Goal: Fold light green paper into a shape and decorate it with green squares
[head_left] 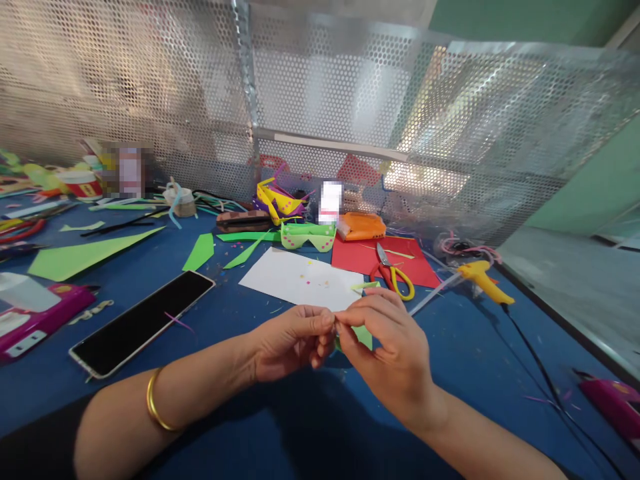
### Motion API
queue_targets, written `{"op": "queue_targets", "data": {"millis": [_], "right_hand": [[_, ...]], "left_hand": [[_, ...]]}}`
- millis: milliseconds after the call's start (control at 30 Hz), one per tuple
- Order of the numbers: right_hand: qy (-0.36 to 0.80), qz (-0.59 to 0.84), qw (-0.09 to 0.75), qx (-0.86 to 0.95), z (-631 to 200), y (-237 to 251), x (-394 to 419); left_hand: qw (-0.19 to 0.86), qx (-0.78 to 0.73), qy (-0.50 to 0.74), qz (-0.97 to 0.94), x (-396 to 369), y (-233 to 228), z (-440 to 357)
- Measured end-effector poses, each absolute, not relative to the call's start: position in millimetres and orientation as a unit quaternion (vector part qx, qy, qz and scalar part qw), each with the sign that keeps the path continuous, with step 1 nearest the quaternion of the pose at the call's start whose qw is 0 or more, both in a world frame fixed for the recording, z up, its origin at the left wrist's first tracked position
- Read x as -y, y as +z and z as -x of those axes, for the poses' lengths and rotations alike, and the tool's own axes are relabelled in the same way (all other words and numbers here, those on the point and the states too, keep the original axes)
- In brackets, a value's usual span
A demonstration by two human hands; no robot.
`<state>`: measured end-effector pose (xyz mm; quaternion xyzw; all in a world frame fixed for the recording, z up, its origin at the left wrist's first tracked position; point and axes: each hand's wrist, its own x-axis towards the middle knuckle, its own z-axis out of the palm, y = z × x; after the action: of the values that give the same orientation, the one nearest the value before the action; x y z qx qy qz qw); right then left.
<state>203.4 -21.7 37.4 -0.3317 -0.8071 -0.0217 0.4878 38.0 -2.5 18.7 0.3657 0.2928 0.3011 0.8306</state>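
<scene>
Both hands meet over the blue table (310, 427): the left hand (293, 341) and right hand (387, 347) pinch a small green paper piece (361, 335) between their fingertips, thumbs and forefingers closed on it. Just beyond the grip lies a white sheet (300, 277), then a red sheet (360, 257) bearing scissors (393, 273). Right of the grip rests a yellow glue gun (483, 277). Left of it lies a phone (143, 321). Farther back sit green paper glasses (307, 235).
</scene>
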Motion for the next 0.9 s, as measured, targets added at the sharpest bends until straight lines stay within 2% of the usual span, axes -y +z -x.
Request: {"op": "queue_targets", "data": {"millis": [267,333,400,467,533,600,667,733,900], "right_hand": [[-0.036,0.354,0.494,0.793,-207.6,37.1,12.1],[-0.071,0.388,0.470,0.790,-219.5,35.2,-0.1],[-0.110,0.417,0.408,0.805,-234.9,31.4,-13.4],[-0.119,0.440,0.340,0.823,-250.0,26.6,-24.0],[-0.082,0.431,0.284,0.853,-261.2,22.0,-29.5],[-0.034,0.395,0.234,0.888,-267.2,18.7,-30.5],[-0.001,0.362,0.197,0.911,-268.6,17.0,-29.3],[0.024,0.342,0.179,0.922,-267.4,16.6,-27.9],[0.066,0.317,0.186,0.928,-264.8,17.8,-27.3]], "left_hand": [[0.823,-0.282,0.291,-0.398,6.6,20.2,-40.1],[0.805,-0.285,0.282,-0.437,7.8,24.0,-39.9],[0.758,-0.318,0.297,-0.485,4.7,28.8,-37.5],[0.672,-0.390,0.331,-0.535,-5.8,35.5,-30.1],[0.532,-0.480,0.362,-0.596,-25.2,44.6,-15.1],[0.327,-0.571,0.345,-0.670,-52.2,55.3,7.9],[0.079,-0.645,0.242,-0.720,-83.3,65.2,35.8],[0.023,-0.679,0.198,-0.706,-113.6,70.9,63.2],[0.018,-0.689,0.121,-0.714,-166.3,59.1,104.5]]}}
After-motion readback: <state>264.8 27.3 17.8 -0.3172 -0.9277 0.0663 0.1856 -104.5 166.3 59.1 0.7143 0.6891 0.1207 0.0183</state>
